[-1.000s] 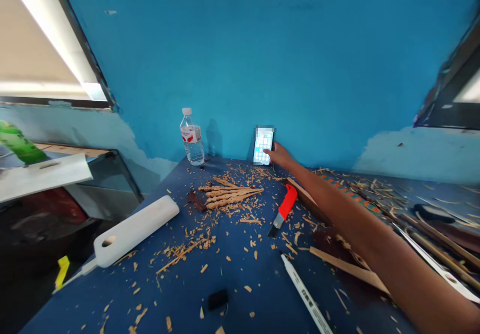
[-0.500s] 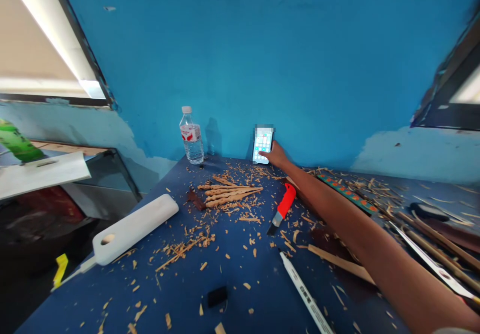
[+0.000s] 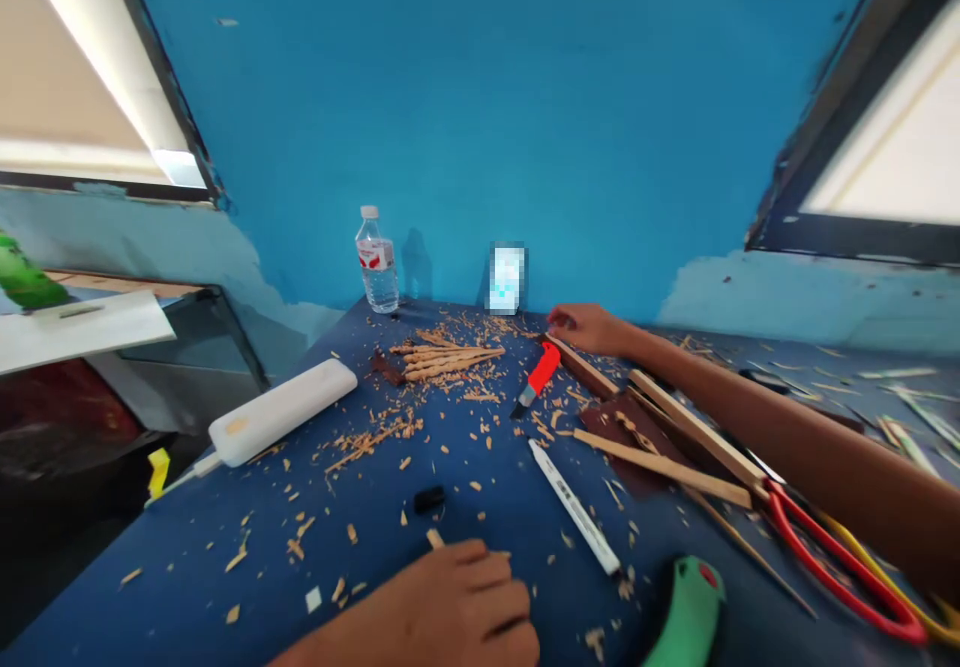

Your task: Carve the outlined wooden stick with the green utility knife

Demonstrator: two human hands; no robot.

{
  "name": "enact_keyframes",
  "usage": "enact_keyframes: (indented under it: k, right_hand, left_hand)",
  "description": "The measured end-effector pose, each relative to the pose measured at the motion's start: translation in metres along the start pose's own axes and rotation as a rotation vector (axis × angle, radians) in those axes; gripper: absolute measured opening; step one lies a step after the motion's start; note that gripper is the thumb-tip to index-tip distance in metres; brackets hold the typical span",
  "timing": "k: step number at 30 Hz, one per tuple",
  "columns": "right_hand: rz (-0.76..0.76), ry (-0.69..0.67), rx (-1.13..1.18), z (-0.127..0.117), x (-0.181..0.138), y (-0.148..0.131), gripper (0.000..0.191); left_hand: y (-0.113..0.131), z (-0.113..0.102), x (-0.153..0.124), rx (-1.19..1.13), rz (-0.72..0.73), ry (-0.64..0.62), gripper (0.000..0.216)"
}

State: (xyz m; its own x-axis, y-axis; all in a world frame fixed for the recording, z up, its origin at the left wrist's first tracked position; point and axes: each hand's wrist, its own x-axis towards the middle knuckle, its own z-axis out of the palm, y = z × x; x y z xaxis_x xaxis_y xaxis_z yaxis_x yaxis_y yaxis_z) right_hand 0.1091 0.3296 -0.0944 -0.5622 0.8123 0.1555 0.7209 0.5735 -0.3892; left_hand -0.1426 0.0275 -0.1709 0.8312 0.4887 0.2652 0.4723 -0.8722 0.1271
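Observation:
My right hand is reached out near the back of the blue table, just right of a lit phone leaning on the wall. Its fingers are bent inward beside the far end of a wooden strip; whether they hold anything is hidden. My left hand lies at the front edge of the view, back up, with its fingers curled under. A small wood piece shows just beyond it. Between the hands lie a red-handled utility knife, a white marker and a black cap.
Carved wooden sticks lie in a bunch among shavings. A water bottle stands at the back left, a white power strip in front. On the right are red-handled scissors, a green-handled tool and a wooden strip.
My right hand has left the phone and drawn back to the right, its fingers curling. My left hand has come into view at the bottom. The view has shifted right.

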Motion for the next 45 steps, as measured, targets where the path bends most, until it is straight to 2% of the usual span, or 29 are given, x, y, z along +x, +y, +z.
enact_keyframes:
  k: [5, 7, 9, 11, 13, 15, 18, 23, 28, 32, 34, 41, 45]
  right_hand:
    - [-0.222, -0.301, 0.051, -0.013, -0.173, -0.068, 0.021]
    - [-0.268, -0.369, 0.077, -0.008, -0.232, -0.095, 0.028]
    - [-0.331, -0.436, 0.132, 0.001, -0.270, -0.109, 0.046]
    - [-0.338, -0.380, 0.090, 0.012, -0.288, -0.112, 0.051]
    - [-0.359, -0.281, 0.028, 0.022, -0.290, -0.107, 0.056]
    - [-0.387, -0.243, 0.005, 0.028, -0.286, -0.101, 0.054]
    - [-0.432, -0.251, 0.019, 0.028, -0.282, -0.100, 0.047]
    - [-0.421, -0.259, 0.115, 0.017, -0.285, -0.106, 0.049]
    - [-0.438, -0.293, -0.011, 0.026, -0.279, -0.105, 0.051]
    - [-0.562, -0.294, -0.190, 0.037, -0.277, -0.100, 0.034]
    - [-0.581, -0.307, -0.227, 0.041, -0.278, -0.097, 0.031]
    - [-0.620, -0.283, -0.228, 0.046, -0.277, -0.091, 0.028]
    - [-0.590, -0.292, -0.183, 0.044, -0.275, -0.091, 0.033]
  left_hand:
    - [0.007, -0.030, 0.007, -0.053, 0.007, -0.062, 0.016]
    - [0.008, -0.032, 0.009, -0.065, 0.022, -0.083, 0.013]
    - [0.008, -0.033, 0.010, -0.069, 0.033, -0.095, 0.010]
    - [0.008, -0.033, 0.010, -0.064, 0.039, -0.099, 0.009]
    - [0.008, -0.033, 0.009, -0.056, 0.043, -0.101, 0.012]
    - [0.008, -0.033, 0.008, -0.052, 0.047, -0.107, 0.014]
    - [0.006, -0.032, 0.008, -0.063, 0.052, -0.119, 0.013]
    - [-0.001, -0.029, 0.009, -0.125, 0.059, -0.128, 0.015]
    - [-0.010, -0.026, 0.010, -0.199, 0.067, -0.131, 0.015]
    - [-0.014, -0.022, 0.011, -0.266, 0.064, -0.124, 0.017]
    - [-0.016, -0.020, 0.012, -0.283, 0.070, -0.113, 0.019]
    - [-0.018, -0.016, 0.014, -0.235, 0.108, -0.039, 0.026]
    - [-0.019, -0.017, 0.015, -0.230, 0.121, -0.029, 0.033]
